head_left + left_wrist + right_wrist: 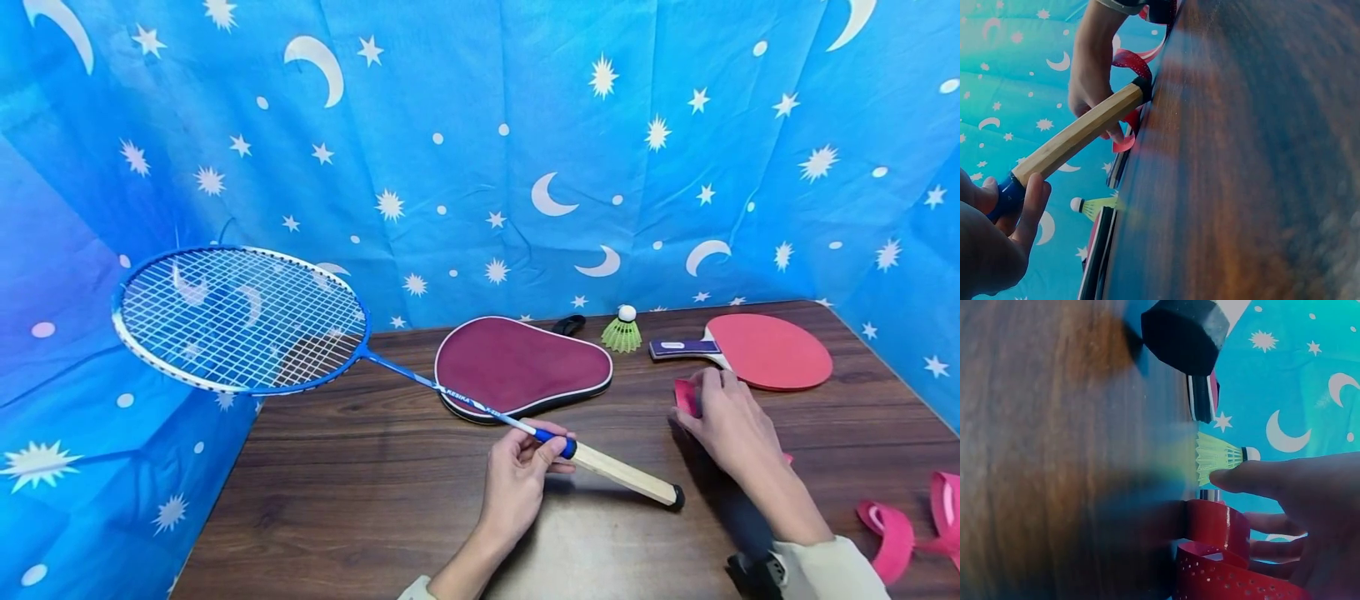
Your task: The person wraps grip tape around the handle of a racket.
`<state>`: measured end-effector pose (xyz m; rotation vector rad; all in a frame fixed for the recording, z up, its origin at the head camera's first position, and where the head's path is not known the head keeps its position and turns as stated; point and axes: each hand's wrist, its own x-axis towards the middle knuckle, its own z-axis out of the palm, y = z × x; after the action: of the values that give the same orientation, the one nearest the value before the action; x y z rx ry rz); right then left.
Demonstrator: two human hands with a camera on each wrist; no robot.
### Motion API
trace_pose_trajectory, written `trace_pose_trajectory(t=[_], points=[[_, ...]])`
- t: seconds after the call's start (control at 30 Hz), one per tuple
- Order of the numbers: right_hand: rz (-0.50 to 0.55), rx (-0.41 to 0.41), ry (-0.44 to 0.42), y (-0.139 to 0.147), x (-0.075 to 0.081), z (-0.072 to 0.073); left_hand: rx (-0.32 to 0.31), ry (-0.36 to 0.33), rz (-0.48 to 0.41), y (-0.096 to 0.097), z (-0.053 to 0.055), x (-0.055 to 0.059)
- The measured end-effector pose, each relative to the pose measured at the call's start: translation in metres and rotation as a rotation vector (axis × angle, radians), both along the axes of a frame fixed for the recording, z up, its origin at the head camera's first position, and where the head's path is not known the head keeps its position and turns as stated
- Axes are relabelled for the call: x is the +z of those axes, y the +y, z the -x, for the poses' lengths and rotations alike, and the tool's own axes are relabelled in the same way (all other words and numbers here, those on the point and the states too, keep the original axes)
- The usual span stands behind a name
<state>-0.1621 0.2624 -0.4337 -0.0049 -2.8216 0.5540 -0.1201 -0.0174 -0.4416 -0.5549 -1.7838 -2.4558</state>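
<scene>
My left hand pinches a blue and white badminton racket at the blue collar above its handle. The bare wooden handle, with a black end cap, slants down to the right. In the left wrist view, the cap comes close to the tabletop. My right hand is over the table at a curled strip of red perforated grip tape. In the right wrist view, its thumb is straight and apart from the tape, and the other fingers reach behind the curl.
Behind the hands lie a maroon paddle case, a yellow-green shuttlecock and a red table tennis paddle. More pink-red tape loops at the right. A blue star-patterned cloth hangs behind the wooden table.
</scene>
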Motion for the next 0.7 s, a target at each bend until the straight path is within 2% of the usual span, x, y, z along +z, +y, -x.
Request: trace_pose_trajectory(t=[0.1, 0.27, 0.5, 0.6, 0.7], points=[[-0.028, -0.004, -0.048, 0.001, -0.002, 0.002, 0.001, -0.009, 0.000, 0.000, -0.001, 0.000], [-0.076, 0.016, -0.070, 0.004, -0.004, 0.002, 0.000, -0.004, 0.003, 0.001, -0.001, 0.002], [-0.171, 0.090, -0.193, 0.008, -0.001, 0.001, 0.001, 0.009, 0.004, 0.001, -0.001, 0.003], [-0.201, 0.134, -0.182, 0.010, 0.000, 0.000, 0.005, 0.014, 0.002, 0.000, -0.001, 0.003], [-0.222, 0.159, -0.112, 0.011, 0.001, 0.000, 0.007, 0.019, -0.001, 0.000, -0.002, 0.002]])
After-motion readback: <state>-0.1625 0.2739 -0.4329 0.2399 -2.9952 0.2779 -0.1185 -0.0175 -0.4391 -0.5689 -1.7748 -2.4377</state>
